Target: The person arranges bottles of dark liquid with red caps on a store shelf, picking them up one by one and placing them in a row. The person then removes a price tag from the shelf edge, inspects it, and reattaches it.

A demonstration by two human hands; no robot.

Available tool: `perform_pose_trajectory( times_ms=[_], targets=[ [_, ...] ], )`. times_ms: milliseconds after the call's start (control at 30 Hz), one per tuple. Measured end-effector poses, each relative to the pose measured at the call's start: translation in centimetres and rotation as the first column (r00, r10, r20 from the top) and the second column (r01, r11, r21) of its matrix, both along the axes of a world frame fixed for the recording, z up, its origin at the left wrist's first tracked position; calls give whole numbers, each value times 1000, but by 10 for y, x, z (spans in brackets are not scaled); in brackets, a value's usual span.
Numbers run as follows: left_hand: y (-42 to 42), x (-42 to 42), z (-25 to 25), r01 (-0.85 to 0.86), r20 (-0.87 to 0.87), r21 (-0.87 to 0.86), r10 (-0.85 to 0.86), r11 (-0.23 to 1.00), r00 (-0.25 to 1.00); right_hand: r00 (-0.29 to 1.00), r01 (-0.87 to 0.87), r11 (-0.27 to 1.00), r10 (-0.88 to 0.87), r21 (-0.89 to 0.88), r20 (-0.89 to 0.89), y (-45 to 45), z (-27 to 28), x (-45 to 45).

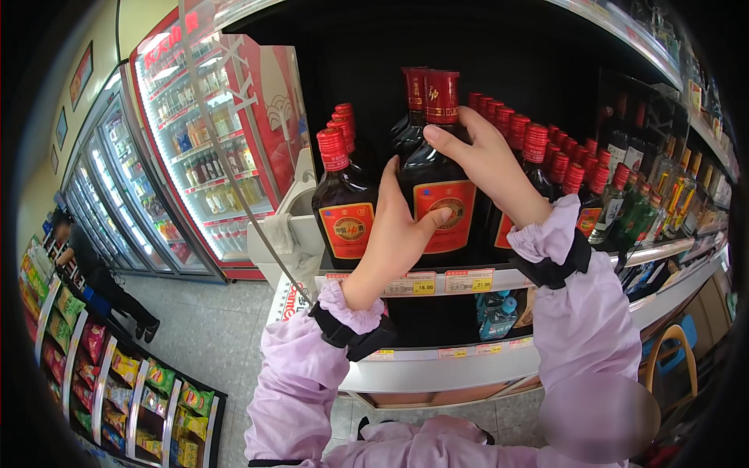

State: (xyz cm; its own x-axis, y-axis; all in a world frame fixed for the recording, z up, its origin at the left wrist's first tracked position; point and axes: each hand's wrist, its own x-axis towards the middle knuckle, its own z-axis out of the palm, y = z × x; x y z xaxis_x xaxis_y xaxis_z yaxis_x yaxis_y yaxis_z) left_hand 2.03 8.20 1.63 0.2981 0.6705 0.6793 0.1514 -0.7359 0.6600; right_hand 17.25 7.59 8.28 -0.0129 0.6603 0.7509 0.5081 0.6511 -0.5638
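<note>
A dark glass liquor bottle (446, 155) with a red cap and a red label stands upright at the shelf's front. Both my hands are around it. My left hand (398, 225) grips its left side, with the thumb across the label. My right hand (488, 158) holds it at the shoulder, just below the cap. A second bottle of the same kind (411, 126) is close behind it, mostly hidden. To the left stands a wider dark bottle (345, 210) with a red-orange label, others behind it. Whether the held bottle's base touches the shelf is hard to tell.
Rows of red-capped bottles (535, 143) and clear and green bottles (643, 210) fill the right. Price tags line the shelf edge (515, 284). Blue-capped bottles (500, 319) stand below. At left are drinks coolers (205, 146), a snack rack (137, 392) and a person (96, 269).
</note>
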Motion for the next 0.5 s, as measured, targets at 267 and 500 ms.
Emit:
perform_pose_trajectory(
  times_ms=[267,500],
  targets=[
    [3,5,-17,-84,21,169,82,982,996,999,30,999,-30,18,-11,7,-2,-5],
    [3,8,-20,-130,-4,338,140,932,990,997,71,997,-70,29,-23,9,-4,-6]
  ],
)
